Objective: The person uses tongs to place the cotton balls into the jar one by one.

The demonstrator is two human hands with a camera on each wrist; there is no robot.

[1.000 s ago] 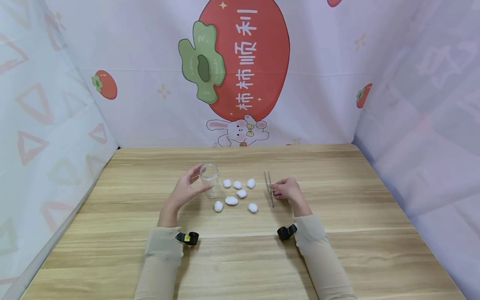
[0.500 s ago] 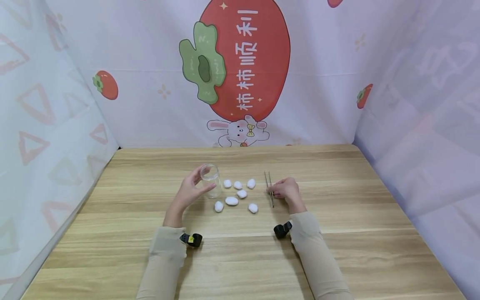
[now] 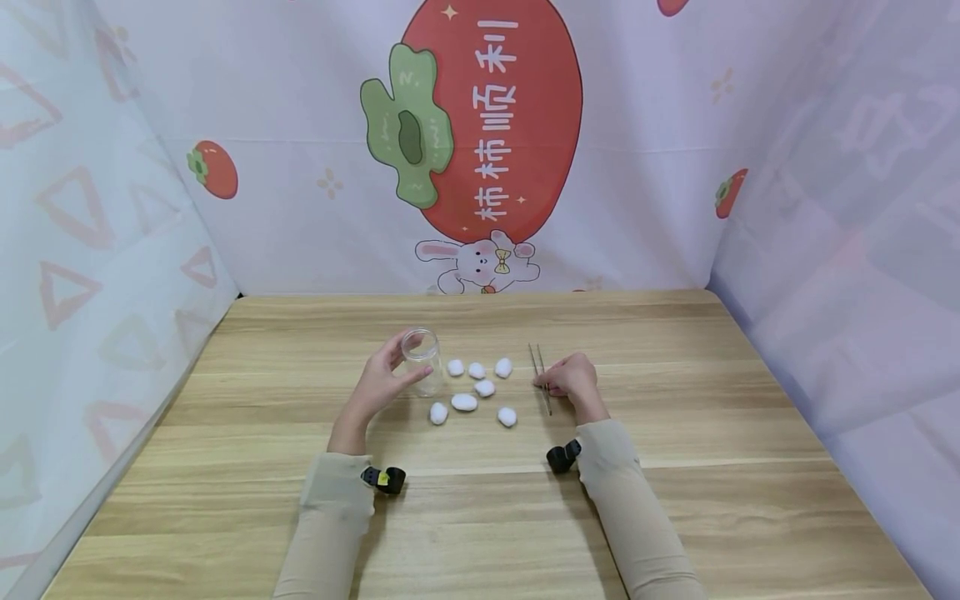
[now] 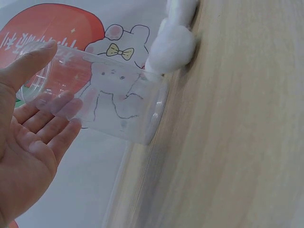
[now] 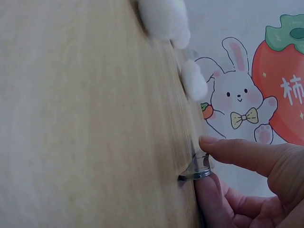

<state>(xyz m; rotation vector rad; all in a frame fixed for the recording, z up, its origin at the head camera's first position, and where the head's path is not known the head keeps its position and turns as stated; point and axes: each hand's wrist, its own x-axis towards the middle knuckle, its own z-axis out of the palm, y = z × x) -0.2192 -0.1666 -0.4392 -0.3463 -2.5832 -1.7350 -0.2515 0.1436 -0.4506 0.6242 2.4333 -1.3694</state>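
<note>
The step in hand appears to be taking hold of two tools at once: the clear jar (image 4: 114, 97) on the left and the metal tweezers (image 3: 547, 401) on the right. The jar stands upright on the worktop (image 3: 480, 517), just left of the white balls (image 3: 464, 402), and none of them shows inside it. The left hand (image 3: 373, 387) holds it, thumb on the near side and fingers behind. The right hand (image 3: 574, 378) pinches the tweezers between thumb and forefinger, joined end toward the person, tips apart and pointing away; whether they are off the worktop, I cannot tell. All seven balls lie loose between the two hands, the tweezers touching none. The next move seems to call for a firm, even pinch on both prongs and a clean lift, while the left hand keeps the light-looking jar from tipping.
</note>
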